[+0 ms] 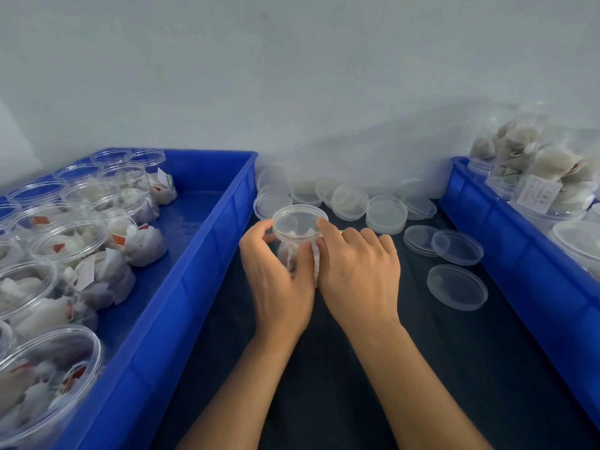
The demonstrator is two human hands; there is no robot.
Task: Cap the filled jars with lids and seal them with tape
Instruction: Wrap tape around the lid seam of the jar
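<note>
Head view: your left hand [277, 274] and right hand [355, 271] both curl around the clear filled plastic jar [297, 246] on the dark mat [373, 368], round transparent lid [299, 222] on top. Press unevenly and it may seat crooked, leaving the tape sealing a gap.

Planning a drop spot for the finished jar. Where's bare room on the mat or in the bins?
Free: the right half of the left blue bin, beside its jars, and the dark mat near the camera, around the forearms. Crowded: the mat's far edge and right side, strewn with loose lids; the right blue bin looks full.
</note>
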